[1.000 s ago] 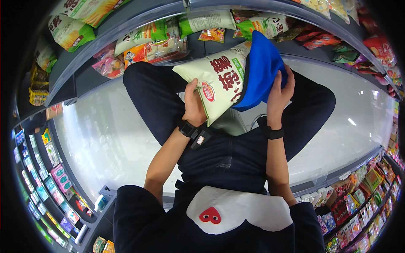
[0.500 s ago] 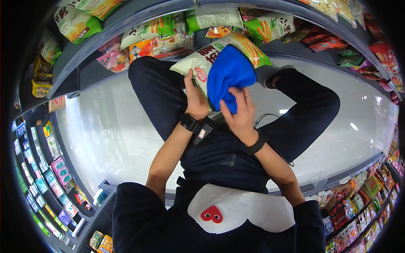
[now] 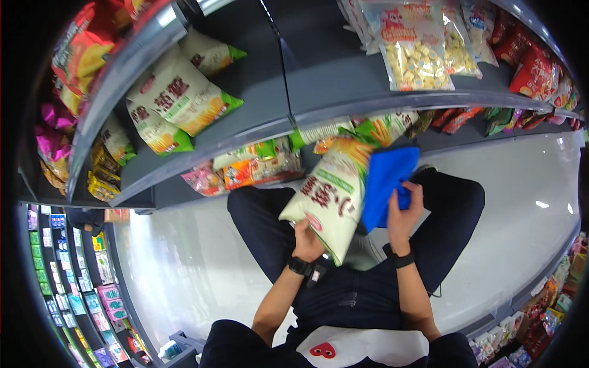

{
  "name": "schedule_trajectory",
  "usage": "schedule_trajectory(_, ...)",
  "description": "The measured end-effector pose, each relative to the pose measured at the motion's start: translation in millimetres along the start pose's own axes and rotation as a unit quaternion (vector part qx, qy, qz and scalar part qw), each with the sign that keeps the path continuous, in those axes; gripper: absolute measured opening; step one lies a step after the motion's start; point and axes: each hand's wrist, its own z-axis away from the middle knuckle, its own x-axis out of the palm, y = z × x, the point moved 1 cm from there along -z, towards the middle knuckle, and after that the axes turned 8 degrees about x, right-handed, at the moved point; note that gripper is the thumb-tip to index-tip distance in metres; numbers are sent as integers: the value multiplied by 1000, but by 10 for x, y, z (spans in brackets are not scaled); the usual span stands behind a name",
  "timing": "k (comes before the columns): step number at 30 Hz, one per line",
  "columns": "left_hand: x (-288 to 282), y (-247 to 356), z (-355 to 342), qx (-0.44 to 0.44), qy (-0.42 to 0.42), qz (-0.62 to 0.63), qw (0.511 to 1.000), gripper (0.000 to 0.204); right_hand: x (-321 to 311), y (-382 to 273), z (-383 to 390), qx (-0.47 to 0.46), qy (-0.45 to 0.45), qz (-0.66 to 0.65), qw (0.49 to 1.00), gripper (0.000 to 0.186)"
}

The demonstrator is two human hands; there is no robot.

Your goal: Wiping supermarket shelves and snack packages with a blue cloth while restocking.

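Note:
My left hand (image 3: 308, 240) grips the lower left corner of a puffed snack bag (image 3: 328, 199), cream and green with fries pictured on it. The bag leans tilted above my lap, its printed front facing up. In my right hand (image 3: 406, 214) is a blue cloth (image 3: 385, 184), pinched between thumb and fingers. The cloth hangs along the bag's right edge; whether it touches the bag I cannot tell.
Ahead, a shelf (image 3: 245, 86) holds matching snack bags (image 3: 178, 92) on the left and clear marshmallow-like candy bags (image 3: 417, 46) on the right. More packets fill the lower shelf. My bent legs (image 3: 451, 202) rest on the pale floor (image 3: 196, 270).
The view has tilted up, showing more upper shelf. The blue cloth has moved off the bag's front to its right side, and my hands are farther apart.

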Motion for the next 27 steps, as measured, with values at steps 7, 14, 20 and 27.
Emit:
schedule_trajectory(7,5,406,289,33,-85,-105,990,80,-7,447,-32,296,47,-267,916,23)
schedule_trajectory(14,1507,995,-404,215,-85,-161,960,57,333,419,169,342,-37,-294,892,19)
schedule_trajectory(20,1987,1335,-1083,323,-128,-584,734,67,375,218,225,355,-88,-287,886,17)
schedule_trajectory(27,1563,3139,-1418,599,331,-685,251,89,412,269,208,360,-95,-303,877,18)
